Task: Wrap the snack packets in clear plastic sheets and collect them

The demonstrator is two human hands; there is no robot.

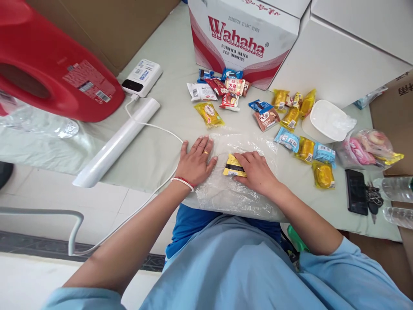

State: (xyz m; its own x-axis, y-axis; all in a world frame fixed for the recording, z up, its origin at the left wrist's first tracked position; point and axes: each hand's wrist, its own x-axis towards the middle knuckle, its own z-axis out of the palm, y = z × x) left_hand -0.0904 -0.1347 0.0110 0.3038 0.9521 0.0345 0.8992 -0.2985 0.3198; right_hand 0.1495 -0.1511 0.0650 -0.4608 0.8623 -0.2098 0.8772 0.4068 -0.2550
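Note:
A clear plastic bag (238, 189) lies flat at the near edge of the pale green table (161, 146). My left hand (195, 161) rests open and flat on the bag's left edge, fingers spread. My right hand (256, 170) lies on the bag with its fingers pressed onto a yellow and black snack packet (232, 167), which seems to be inside the bag. Several wrapped snacks (222, 90) lie scattered beyond the bag, and more yellow and blue packets (306, 148) lie to the right.
A Wahaha water carton (245, 38) stands at the back beside white boxes (342, 60). A red jug (48, 69), a power bank (142, 77) with cable and a white roll (119, 142) are left. A white bowl (325, 122), a filled snack bag (368, 148), a phone (355, 191) and keys (374, 200) are right.

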